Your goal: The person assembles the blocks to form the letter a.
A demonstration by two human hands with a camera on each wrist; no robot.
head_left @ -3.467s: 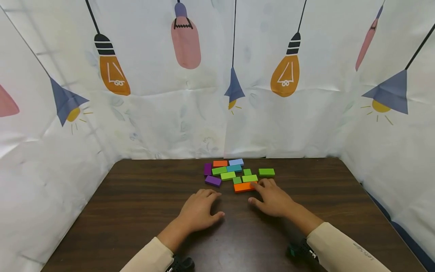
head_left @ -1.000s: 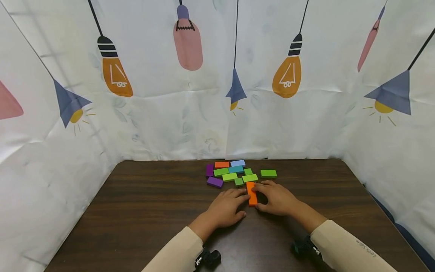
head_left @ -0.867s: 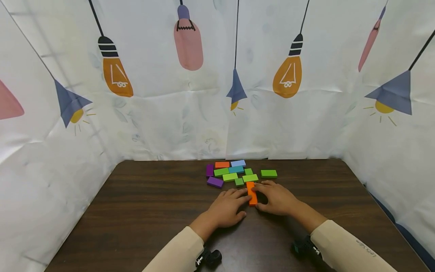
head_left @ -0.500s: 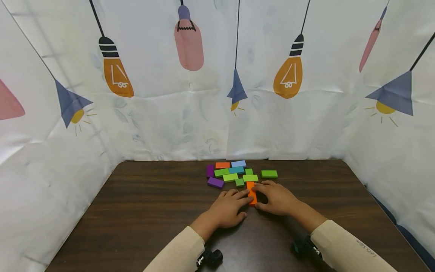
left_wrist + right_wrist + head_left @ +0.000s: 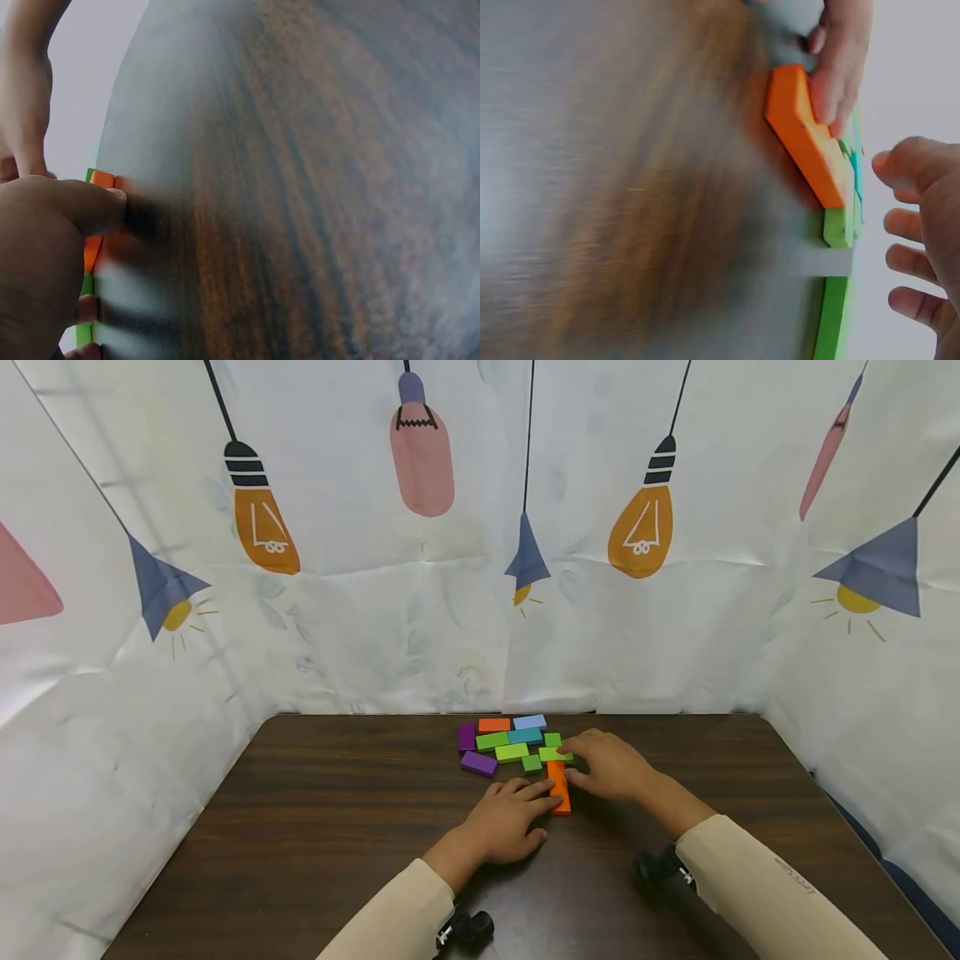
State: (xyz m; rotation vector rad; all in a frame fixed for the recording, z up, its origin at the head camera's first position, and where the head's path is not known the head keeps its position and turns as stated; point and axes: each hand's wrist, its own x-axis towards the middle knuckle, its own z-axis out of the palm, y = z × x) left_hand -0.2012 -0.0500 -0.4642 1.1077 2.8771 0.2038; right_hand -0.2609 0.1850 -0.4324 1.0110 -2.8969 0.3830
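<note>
An orange block lies lengthwise toward the person, its far end meeting a light green block. My left hand rests with fingers extended, the fingertips touching the orange block's left side and top. In the right wrist view, those fingers lie on the orange block too. Above and right of the light green block is my right hand, fingers spread and relaxed, holding nothing. Head-on, it hides a longer green block, which the right wrist view shows. A small green block sits left of the orange one.
Purple blocks, another orange block, a teal block, a pale blue block and several green ones cluster near the far edge of the brown table. A printed white curtain surrounds the table.
The orange block turned from crosswise to lengthwise, and the left hand came right to touch it. In the last half second the right hand let go of it and moved up and away.
</note>
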